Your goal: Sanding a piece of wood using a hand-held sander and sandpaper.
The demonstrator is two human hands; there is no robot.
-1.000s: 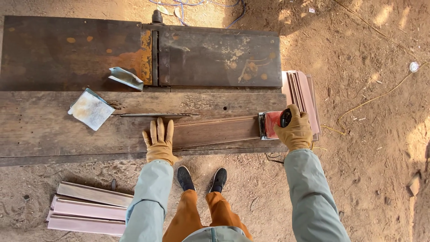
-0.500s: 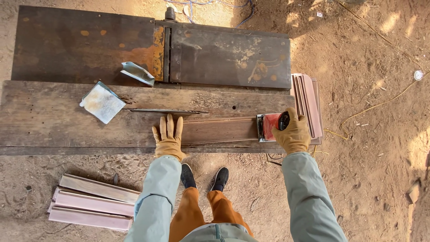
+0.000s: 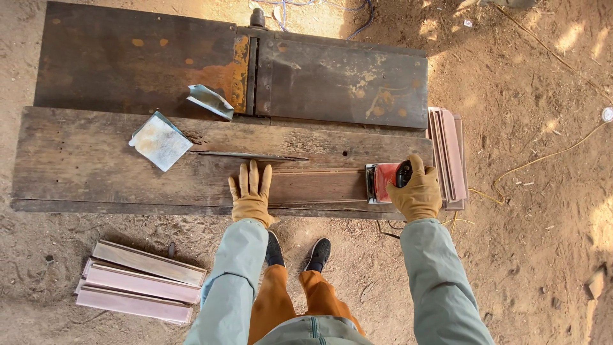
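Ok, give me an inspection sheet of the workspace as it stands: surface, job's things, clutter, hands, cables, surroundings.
Surface: weathered plank bench, with rusty metal plates behind it.
Job's things: narrow brown board lies flat on the bench; red sander sits at its right end.
Clutter: two worn sandpaper sheets on the bench and plate.
Hands: left hand, gloved, pressed flat on the board's left end; right hand, gloved, grips the sander.
Cables: yellow cord on the dirt at right; blue cord beyond the plates.
Surroundings: bare dirt ground; stacked boards at lower left, another stack at the bench's right end.
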